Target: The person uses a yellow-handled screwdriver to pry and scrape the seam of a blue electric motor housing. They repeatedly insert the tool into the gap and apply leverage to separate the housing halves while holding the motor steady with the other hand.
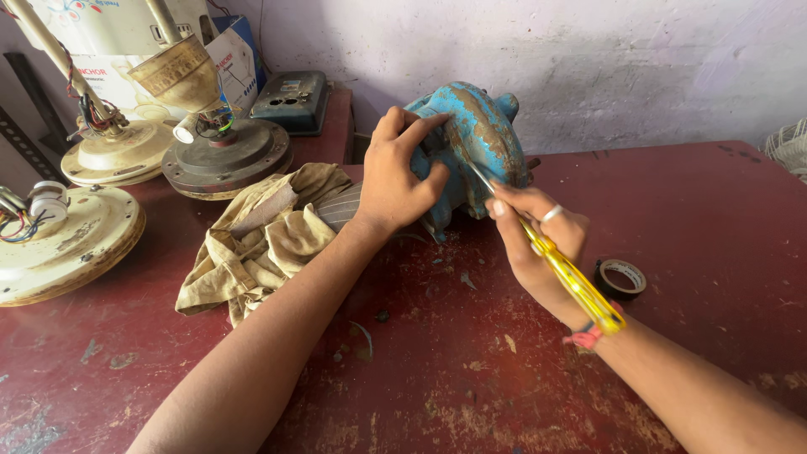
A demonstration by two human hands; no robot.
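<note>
A rusty blue motor housing [486, 134] stands on the worn red table [471, 361], at the middle back. My left hand [398, 172] grips its left side, fingers spread over the top edge. My right hand [542, 244] holds a screwdriver with a clear yellow handle [576, 282]. Its metal shaft points up and left, with the tip against the front of the housing. A ring shows on one finger of the right hand, and a red thread band at the wrist.
A crumpled beige cloth [261, 240] lies left of the housing. Ceiling fan motors [225, 155] with loose wires sit at the back left, one cream fan motor [63, 244] at the left edge. A roll of black tape [621, 277] lies to the right. A dark switch box [292, 101] rests near the wall.
</note>
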